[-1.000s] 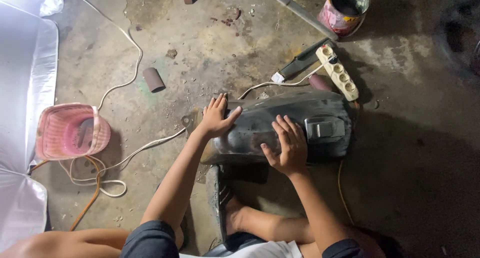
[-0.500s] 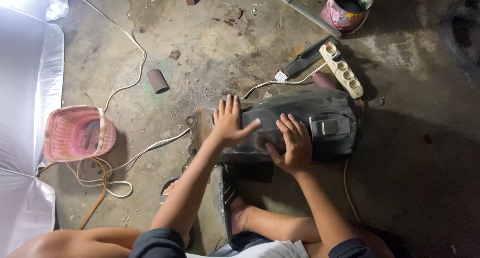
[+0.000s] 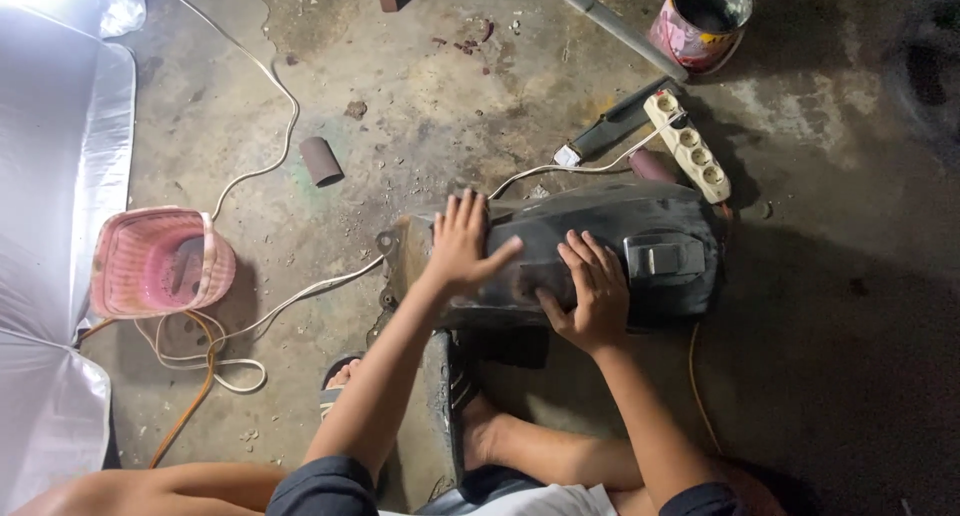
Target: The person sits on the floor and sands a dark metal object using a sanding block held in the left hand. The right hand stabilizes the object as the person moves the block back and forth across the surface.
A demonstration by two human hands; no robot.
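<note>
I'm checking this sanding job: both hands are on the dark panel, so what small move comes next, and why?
Probably slide the left hand back along the dark panel: it lies flat at the panel's left end, while the right hand presses on the near edge, seemingly steadying it.

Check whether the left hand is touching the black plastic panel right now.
Touching. The head view shows the left hand lying flat with fingers spread on the black plastic panel, no gap beneath the palm; the right hand presses it too.

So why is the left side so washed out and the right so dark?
Head view: the white sheet at far left is blown out by glare; the floor at right falls into deep shadow; the hands, left hand and right hand, on the black panel look sharp.
</note>
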